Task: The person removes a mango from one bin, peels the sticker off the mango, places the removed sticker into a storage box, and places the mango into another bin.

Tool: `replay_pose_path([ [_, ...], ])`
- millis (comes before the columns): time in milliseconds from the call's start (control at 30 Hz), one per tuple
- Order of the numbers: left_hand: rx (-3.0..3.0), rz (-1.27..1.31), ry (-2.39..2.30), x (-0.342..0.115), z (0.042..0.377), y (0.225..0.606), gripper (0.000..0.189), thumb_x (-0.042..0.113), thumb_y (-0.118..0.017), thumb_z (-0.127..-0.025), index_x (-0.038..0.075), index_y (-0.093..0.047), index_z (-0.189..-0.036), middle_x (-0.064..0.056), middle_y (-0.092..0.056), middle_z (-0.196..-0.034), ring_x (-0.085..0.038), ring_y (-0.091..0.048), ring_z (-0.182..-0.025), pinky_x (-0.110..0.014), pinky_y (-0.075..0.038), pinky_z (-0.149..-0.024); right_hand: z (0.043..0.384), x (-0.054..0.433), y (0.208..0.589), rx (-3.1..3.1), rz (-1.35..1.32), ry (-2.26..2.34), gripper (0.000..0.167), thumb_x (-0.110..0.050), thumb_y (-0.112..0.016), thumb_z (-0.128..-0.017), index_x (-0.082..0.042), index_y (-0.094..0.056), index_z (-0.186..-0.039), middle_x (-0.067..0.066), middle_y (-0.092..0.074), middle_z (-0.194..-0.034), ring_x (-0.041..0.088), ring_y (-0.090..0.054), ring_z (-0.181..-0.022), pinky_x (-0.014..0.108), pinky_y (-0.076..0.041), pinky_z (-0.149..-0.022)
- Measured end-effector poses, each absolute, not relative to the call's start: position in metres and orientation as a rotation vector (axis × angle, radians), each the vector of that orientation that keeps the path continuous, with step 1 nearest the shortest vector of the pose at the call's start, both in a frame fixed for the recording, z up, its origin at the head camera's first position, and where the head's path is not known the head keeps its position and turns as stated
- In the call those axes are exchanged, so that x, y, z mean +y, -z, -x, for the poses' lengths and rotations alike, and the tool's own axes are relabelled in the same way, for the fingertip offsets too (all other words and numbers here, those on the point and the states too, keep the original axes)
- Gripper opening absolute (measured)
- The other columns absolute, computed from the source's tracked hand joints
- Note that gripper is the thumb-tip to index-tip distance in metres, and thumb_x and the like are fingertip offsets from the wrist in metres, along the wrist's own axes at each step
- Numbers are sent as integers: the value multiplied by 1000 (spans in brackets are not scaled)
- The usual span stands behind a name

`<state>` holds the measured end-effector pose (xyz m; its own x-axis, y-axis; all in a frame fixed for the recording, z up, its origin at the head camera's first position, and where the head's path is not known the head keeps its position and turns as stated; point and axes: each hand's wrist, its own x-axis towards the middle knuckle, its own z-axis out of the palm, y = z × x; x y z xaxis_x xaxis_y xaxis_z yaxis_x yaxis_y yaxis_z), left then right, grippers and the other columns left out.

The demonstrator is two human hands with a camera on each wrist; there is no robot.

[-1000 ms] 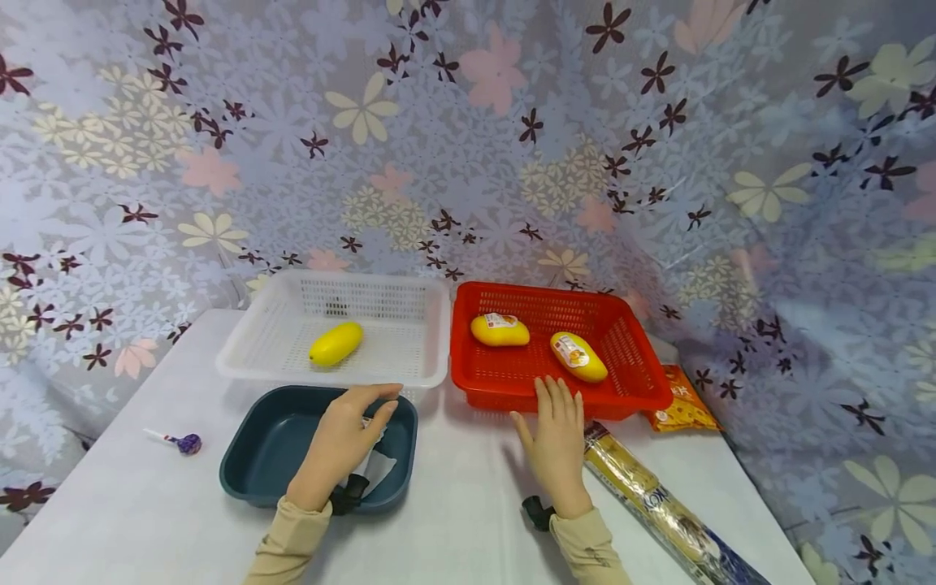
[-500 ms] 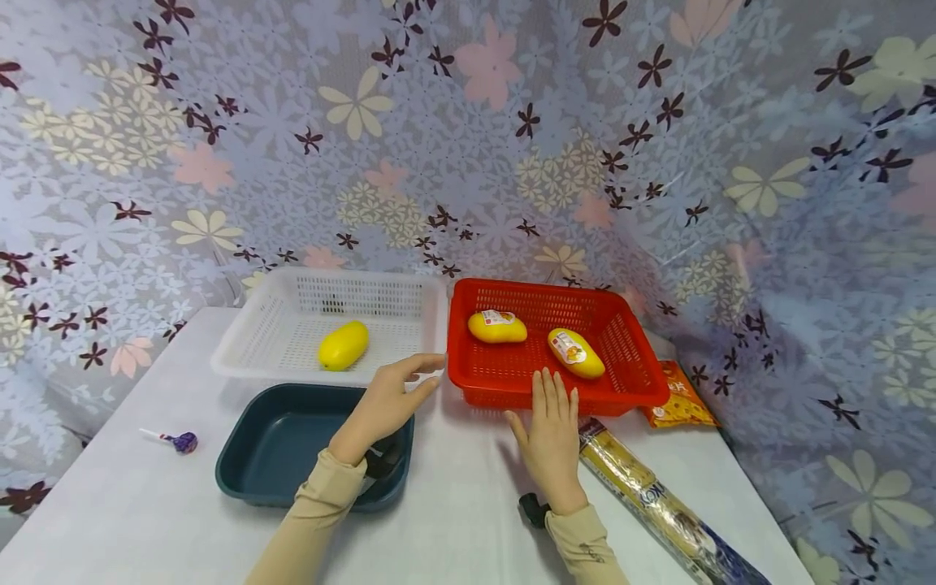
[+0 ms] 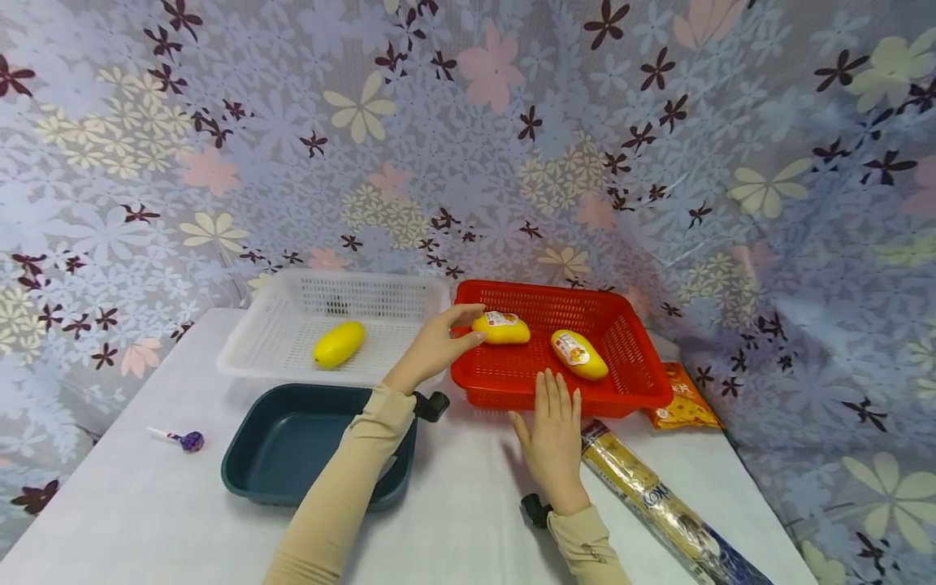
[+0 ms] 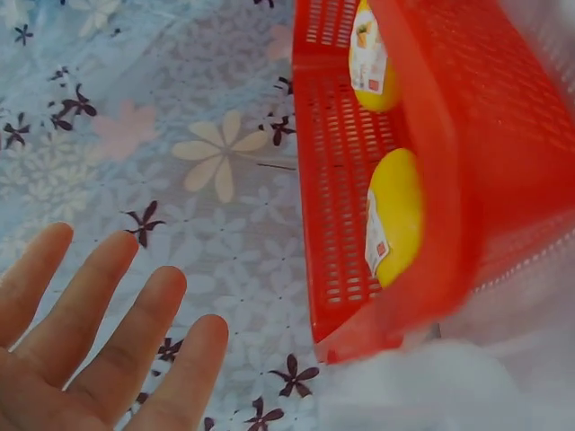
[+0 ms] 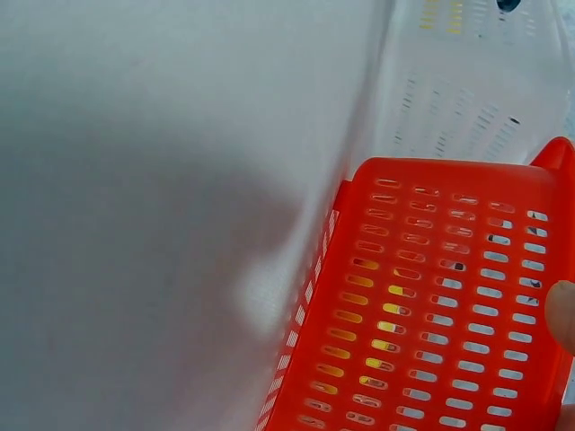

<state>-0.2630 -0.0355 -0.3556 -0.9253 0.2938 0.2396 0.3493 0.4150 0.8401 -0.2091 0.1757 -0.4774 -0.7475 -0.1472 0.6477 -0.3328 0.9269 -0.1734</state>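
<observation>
My left hand [image 3: 435, 341] reaches over the left rim of the red basket [image 3: 504, 382], thumb and fingers apart beside a labelled yellow mango [image 3: 504, 329]. In the left wrist view, that hand [image 4: 108, 341] has its fingers spread, with nothing held. A second labelled mango [image 3: 579, 355] lies farther right in the same basket. My right hand [image 3: 556, 439] lies flat with its fingertips at the basket's front rim. Only bits of its fingers [image 5: 562, 316] show at the right wrist view's edge, by the basket's perforated wall [image 5: 431, 305].
A white basket [image 3: 249, 357] with one yellow mango [image 3: 340, 344] stands left of the red one. Before it is a dark teal tub [image 3: 252, 455], partly behind my left sleeve. A lollipop [image 3: 192, 441] lies left. Right are an orange snack bag [image 3: 683, 402] and a long pasta packet [image 3: 658, 504].
My left hand has moved right and away from me, from over the teal tub to the red basket's left side. The mango in the white basket has rolled slightly. My right hand stays put.
</observation>
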Motion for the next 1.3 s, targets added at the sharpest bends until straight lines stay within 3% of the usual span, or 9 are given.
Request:
replay_pose_path([
  [300,-2676,502,1626,-12,297,343,50,31,-61,-95,15,-49,-141,-8,-52,-143,-26,-48,-134,-44,-41,-108,208,173,477,-2433,-319,-360,76,-31,-73,-84,7,-41,-141,27,-45,-145,41,-38,-136,59,-23,-114],
  [733,-2725,402,1653,30,341,349,48,26,-63,-94,11,-53,-138,-14,-55,-139,-30,-61,-114,-42,-47,-101,208,175,477,-2442,-297,-355,75,-29,-73,-85,6,-40,-143,25,-45,-145,40,-39,-136,57,-23,-115],
  [1133,-2618,258,1690,44,375,392,47,22,-75,-84,13,-62,-128,-9,-64,-128,-29,-62,-114,-40,-51,-96,207,172,483,-2432,-288,-328,79,-30,-78,-80,4,-42,-142,22,-47,-145,38,-40,-136,58,-26,-113],
  [1300,-2679,228,1628,54,389,408,46,28,-75,-83,19,-64,-127,-4,-64,-130,-28,-59,-118,-47,-43,-103,207,174,481,-2418,-268,-330,79,-30,-78,-80,3,-42,-142,22,-46,-145,38,-40,-136,58,-25,-113],
])
